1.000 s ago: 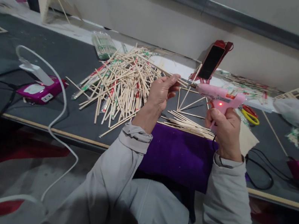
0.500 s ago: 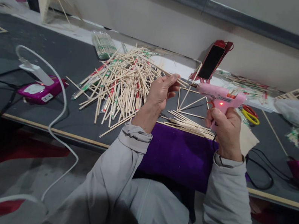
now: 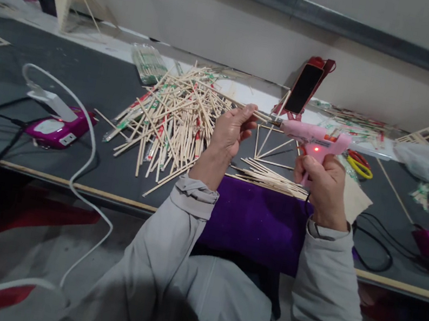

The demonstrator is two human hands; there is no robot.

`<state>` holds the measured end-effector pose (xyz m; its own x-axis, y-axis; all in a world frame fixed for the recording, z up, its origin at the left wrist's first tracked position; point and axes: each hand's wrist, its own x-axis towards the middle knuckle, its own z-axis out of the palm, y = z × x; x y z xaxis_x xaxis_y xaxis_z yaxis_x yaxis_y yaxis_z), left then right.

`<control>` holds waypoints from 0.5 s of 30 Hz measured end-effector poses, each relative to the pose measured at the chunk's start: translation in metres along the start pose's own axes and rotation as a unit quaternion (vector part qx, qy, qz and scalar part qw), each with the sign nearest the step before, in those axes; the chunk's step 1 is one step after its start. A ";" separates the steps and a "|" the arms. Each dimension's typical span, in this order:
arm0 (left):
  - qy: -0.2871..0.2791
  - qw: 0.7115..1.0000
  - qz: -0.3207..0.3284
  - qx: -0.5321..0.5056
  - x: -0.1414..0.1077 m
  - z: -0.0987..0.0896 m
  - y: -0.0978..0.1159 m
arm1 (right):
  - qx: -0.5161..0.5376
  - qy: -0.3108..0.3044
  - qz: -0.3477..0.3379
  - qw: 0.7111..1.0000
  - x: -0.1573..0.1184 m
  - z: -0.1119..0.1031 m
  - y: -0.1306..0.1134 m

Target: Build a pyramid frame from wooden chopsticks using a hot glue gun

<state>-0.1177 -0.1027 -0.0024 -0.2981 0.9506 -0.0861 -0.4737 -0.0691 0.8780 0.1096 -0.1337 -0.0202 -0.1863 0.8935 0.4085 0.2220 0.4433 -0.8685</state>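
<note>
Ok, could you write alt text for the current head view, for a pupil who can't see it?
A person holds, in the right grip, a pink glue gun with its red light lit and its nozzle close to thin wooden sticks in the left grip. A heap of sticks lies to the left on a dark table.

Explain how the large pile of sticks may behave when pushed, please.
The pile would probably spread, since its sticks lie loosely crossed. Sticks look light and stiff, being thin and straight. The smooth-looking plastic wrappers might slide easily.
</note>
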 end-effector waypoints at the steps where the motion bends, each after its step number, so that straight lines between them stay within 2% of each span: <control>1: 0.002 1.000 0.004 0.001 0.000 0.000 0.000 | 0.008 0.008 -0.003 1.000 0.000 0.001 -0.001; 15: 0.010 0.999 0.029 0.026 0.000 0.002 -0.003 | -0.046 -0.003 -0.018 0.999 0.000 -0.002 -0.004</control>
<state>-0.1147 -0.1019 -0.0041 -0.3414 0.9389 -0.0434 -0.4123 -0.1081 0.9046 0.1103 -0.1348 -0.0164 -0.2009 0.8769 0.4366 0.3022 0.4794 -0.8239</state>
